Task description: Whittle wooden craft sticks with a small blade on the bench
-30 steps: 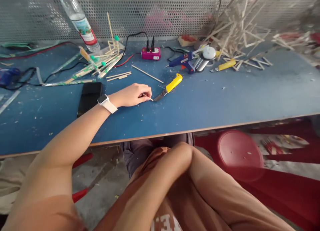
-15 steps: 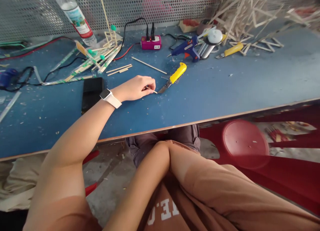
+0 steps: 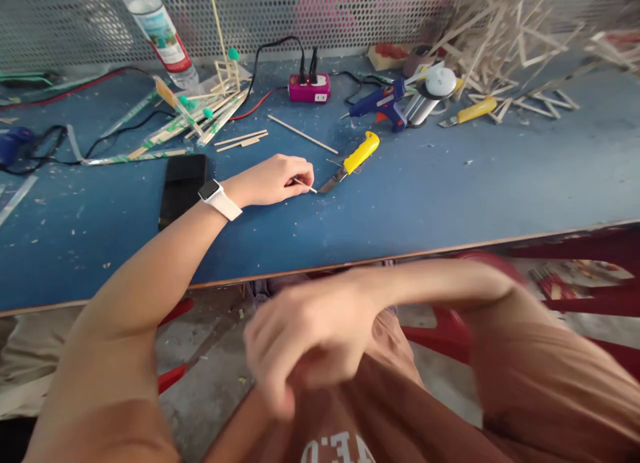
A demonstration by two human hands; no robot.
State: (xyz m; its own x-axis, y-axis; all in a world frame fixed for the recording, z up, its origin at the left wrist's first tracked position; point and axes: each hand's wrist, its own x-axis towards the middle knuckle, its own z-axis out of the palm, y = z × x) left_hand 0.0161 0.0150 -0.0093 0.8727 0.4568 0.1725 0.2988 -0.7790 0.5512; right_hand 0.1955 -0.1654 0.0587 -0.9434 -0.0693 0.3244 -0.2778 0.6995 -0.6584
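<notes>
Blue table (image 3: 450, 183): the left hand (image 3: 273, 179) rests on it, fingertips pinched on a thin stick (image 3: 306, 185) just beside a yellow-handled knife (image 3: 356, 157). Below the near edge the right hand (image 3: 310, 343) blurs, its grip untellable. The label on a plastic bottle (image 3: 159, 28) is unreadable; bare tabletop opens right of the knife.

A craft workshop: blue workbench (image 3: 450, 189), glue gun (image 3: 380, 105), knives, heaped wooden sticks (image 3: 500, 29).

A blue table (image 3: 450, 183) carries a yellow-handled knife (image 3: 353, 161), a blue glue gun (image 3: 379, 105), a magenta power strip (image 3: 309, 89), a black phone (image 3: 183, 186), and a white watch (image 3: 219, 199) bands the wrist.
</notes>
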